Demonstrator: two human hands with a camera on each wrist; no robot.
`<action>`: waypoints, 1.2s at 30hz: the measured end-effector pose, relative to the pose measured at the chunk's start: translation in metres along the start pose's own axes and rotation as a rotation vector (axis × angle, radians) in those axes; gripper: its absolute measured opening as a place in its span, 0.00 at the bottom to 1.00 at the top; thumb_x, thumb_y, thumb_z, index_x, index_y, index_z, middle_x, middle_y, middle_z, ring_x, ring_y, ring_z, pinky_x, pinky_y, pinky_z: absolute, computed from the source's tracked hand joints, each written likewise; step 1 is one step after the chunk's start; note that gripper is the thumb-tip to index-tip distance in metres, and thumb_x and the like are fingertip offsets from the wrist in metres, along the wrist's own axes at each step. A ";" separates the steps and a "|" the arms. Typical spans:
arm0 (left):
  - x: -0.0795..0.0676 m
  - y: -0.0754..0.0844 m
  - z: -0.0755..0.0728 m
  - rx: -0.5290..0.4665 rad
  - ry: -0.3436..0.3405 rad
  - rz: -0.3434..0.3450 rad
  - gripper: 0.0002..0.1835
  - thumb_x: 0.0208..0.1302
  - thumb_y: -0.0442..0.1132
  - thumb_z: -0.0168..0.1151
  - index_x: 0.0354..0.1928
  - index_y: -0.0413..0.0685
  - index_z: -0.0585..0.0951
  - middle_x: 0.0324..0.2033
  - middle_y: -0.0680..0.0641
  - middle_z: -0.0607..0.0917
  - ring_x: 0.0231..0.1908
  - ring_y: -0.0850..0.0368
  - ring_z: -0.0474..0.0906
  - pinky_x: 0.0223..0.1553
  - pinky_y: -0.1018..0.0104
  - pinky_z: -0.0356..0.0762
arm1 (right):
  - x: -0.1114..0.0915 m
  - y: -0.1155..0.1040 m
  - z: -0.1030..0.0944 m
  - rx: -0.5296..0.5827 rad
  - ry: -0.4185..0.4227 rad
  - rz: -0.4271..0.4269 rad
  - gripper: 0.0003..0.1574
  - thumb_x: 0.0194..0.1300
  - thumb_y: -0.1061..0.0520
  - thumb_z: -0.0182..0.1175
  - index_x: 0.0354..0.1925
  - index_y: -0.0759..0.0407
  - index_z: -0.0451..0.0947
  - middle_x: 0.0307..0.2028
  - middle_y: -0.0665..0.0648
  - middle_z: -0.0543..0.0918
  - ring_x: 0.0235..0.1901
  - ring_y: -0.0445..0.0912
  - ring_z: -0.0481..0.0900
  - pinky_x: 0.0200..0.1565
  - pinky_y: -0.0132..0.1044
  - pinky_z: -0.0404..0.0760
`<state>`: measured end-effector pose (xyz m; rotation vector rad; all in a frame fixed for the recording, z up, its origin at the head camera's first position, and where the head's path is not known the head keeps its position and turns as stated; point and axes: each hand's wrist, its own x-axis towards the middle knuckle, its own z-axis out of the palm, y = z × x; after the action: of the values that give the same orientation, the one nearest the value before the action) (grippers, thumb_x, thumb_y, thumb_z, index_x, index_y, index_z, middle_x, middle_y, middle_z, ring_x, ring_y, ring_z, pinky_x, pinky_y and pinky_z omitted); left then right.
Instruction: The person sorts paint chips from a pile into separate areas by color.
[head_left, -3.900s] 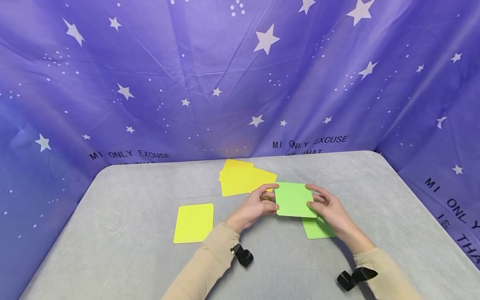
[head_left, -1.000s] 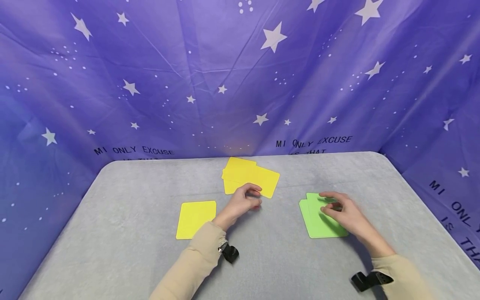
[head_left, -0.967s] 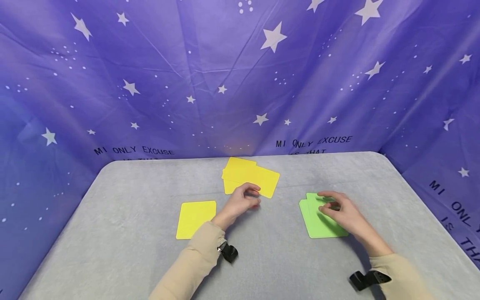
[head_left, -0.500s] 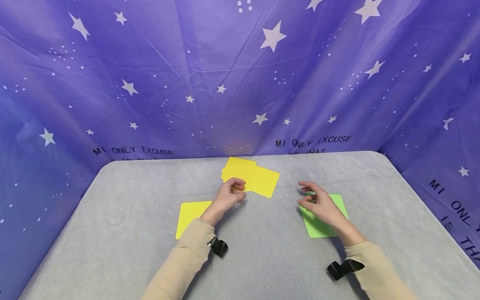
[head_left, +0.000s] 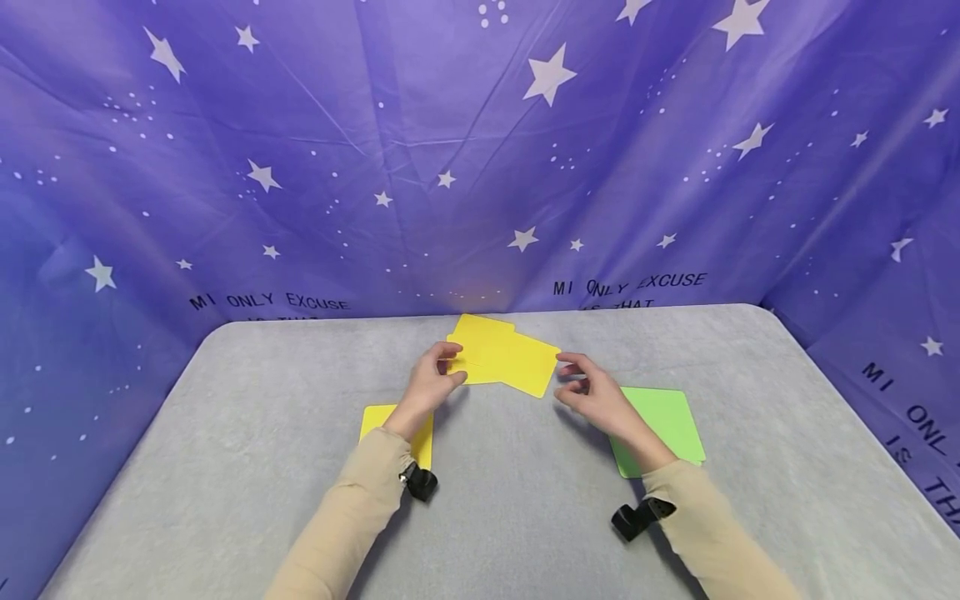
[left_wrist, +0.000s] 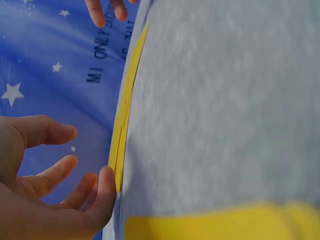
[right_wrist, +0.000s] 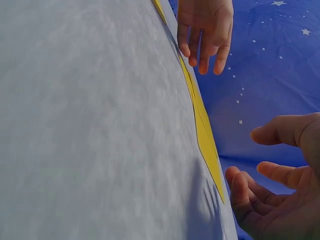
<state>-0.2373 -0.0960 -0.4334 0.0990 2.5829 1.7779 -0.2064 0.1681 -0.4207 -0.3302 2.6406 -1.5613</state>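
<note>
Loosely wide — left fingers (head_left: 450, 347) and right fingers (head_left: 573, 359) beside yellow cards (head_left: 498, 357) — "MI ONLY EXCUSE" on purple cloth (head_left: 315, 225)

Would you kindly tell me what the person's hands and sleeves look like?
The beige sleeves are long, plain and slightly creased, with a small black device by each cuff. The left hand and right hand are bare, without gloves.
</note>
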 end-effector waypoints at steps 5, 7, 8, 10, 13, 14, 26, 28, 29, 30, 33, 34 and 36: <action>0.008 -0.004 -0.005 0.104 0.044 -0.006 0.28 0.54 0.25 0.62 0.60 0.35 0.73 0.54 0.34 0.74 0.51 0.41 0.71 0.51 0.50 0.71 | 0.010 -0.005 0.013 0.050 -0.016 -0.002 0.35 0.61 0.66 0.60 0.65 0.71 0.64 0.53 0.72 0.74 0.45 0.57 0.78 0.45 0.41 0.78; 0.011 -0.005 -0.007 0.117 0.049 -0.025 0.30 0.54 0.26 0.62 0.62 0.37 0.71 0.55 0.35 0.73 0.52 0.42 0.70 0.52 0.50 0.71 | 0.013 -0.007 0.017 0.078 -0.026 0.003 0.35 0.61 0.65 0.60 0.65 0.71 0.63 0.54 0.73 0.73 0.48 0.59 0.78 0.48 0.44 0.78; 0.012 -0.005 -0.008 0.115 0.049 -0.033 0.31 0.54 0.27 0.62 0.63 0.38 0.70 0.56 0.36 0.73 0.53 0.42 0.70 0.52 0.50 0.71 | 0.016 -0.008 0.020 0.091 -0.033 0.006 0.35 0.61 0.65 0.60 0.65 0.71 0.63 0.54 0.73 0.73 0.49 0.60 0.77 0.49 0.45 0.78; 0.015 -0.005 -0.009 0.109 0.040 -0.047 0.32 0.55 0.27 0.63 0.65 0.39 0.69 0.57 0.36 0.73 0.54 0.42 0.70 0.52 0.50 0.71 | 0.020 -0.010 0.024 0.120 -0.046 0.011 0.35 0.61 0.66 0.59 0.65 0.72 0.62 0.55 0.74 0.72 0.52 0.62 0.76 0.51 0.47 0.78; 0.017 -0.005 -0.010 0.096 0.024 -0.062 0.33 0.56 0.29 0.63 0.66 0.40 0.68 0.58 0.36 0.72 0.55 0.43 0.70 0.53 0.50 0.71 | 0.026 -0.013 0.030 0.159 -0.059 0.034 0.35 0.62 0.66 0.59 0.66 0.71 0.61 0.58 0.74 0.69 0.56 0.64 0.73 0.53 0.48 0.76; 0.018 -0.004 -0.010 0.093 0.017 -0.065 0.33 0.56 0.29 0.63 0.66 0.41 0.68 0.59 0.36 0.72 0.55 0.43 0.70 0.53 0.50 0.71 | 0.029 -0.014 0.031 0.171 -0.062 0.046 0.35 0.63 0.66 0.59 0.66 0.71 0.61 0.59 0.74 0.68 0.57 0.64 0.72 0.54 0.49 0.76; 0.021 -0.002 -0.011 0.015 -0.027 -0.082 0.36 0.57 0.30 0.64 0.69 0.42 0.64 0.63 0.35 0.68 0.59 0.42 0.67 0.57 0.50 0.69 | 0.054 -0.021 0.045 0.298 -0.056 0.159 0.40 0.63 0.66 0.58 0.71 0.65 0.57 0.66 0.74 0.60 0.63 0.63 0.65 0.60 0.50 0.70; 0.021 -0.003 -0.011 -0.019 -0.043 -0.091 0.36 0.57 0.30 0.64 0.69 0.42 0.64 0.63 0.35 0.68 0.60 0.42 0.67 0.57 0.50 0.69 | 0.054 -0.021 0.045 0.331 -0.056 0.167 0.42 0.63 0.67 0.58 0.72 0.65 0.55 0.67 0.75 0.59 0.64 0.63 0.64 0.61 0.50 0.69; 0.021 -0.003 -0.011 -0.037 -0.053 -0.098 0.37 0.57 0.30 0.64 0.69 0.43 0.64 0.64 0.35 0.67 0.60 0.41 0.66 0.58 0.50 0.68 | 0.055 -0.020 0.046 0.347 -0.057 0.170 0.42 0.63 0.67 0.57 0.72 0.65 0.54 0.67 0.75 0.58 0.64 0.64 0.63 0.61 0.50 0.68; 0.021 -0.003 -0.011 -0.055 -0.060 -0.104 0.37 0.58 0.30 0.64 0.70 0.43 0.63 0.64 0.35 0.67 0.61 0.41 0.66 0.58 0.50 0.68 | 0.055 -0.020 0.046 0.360 -0.058 0.171 0.43 0.63 0.67 0.57 0.73 0.65 0.53 0.67 0.75 0.57 0.64 0.64 0.63 0.61 0.50 0.67; 0.020 -0.004 -0.011 -0.100 -0.077 -0.118 0.37 0.58 0.30 0.64 0.70 0.44 0.62 0.64 0.34 0.66 0.62 0.41 0.64 0.59 0.49 0.67 | 0.054 -0.018 0.046 0.401 -0.063 0.170 0.44 0.63 0.67 0.57 0.73 0.63 0.51 0.68 0.75 0.55 0.66 0.64 0.60 0.62 0.51 0.66; 0.019 -0.004 -0.011 -0.112 -0.080 -0.124 0.37 0.58 0.30 0.64 0.70 0.44 0.62 0.64 0.34 0.66 0.62 0.41 0.64 0.60 0.49 0.66 | 0.055 -0.017 0.047 0.409 -0.066 0.171 0.44 0.64 0.67 0.56 0.74 0.62 0.51 0.68 0.75 0.54 0.66 0.64 0.59 0.62 0.51 0.66; 0.018 -0.003 -0.011 -0.140 -0.082 -0.136 0.38 0.58 0.30 0.64 0.71 0.44 0.62 0.64 0.34 0.66 0.62 0.40 0.63 0.61 0.49 0.65 | 0.055 -0.015 0.047 0.423 -0.073 0.168 0.44 0.64 0.67 0.56 0.74 0.62 0.50 0.69 0.75 0.53 0.67 0.64 0.57 0.62 0.52 0.66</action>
<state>-0.2562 -0.1067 -0.4317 -0.0047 2.3414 1.8564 -0.2501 0.1093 -0.4266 -0.1317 2.1433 -1.9424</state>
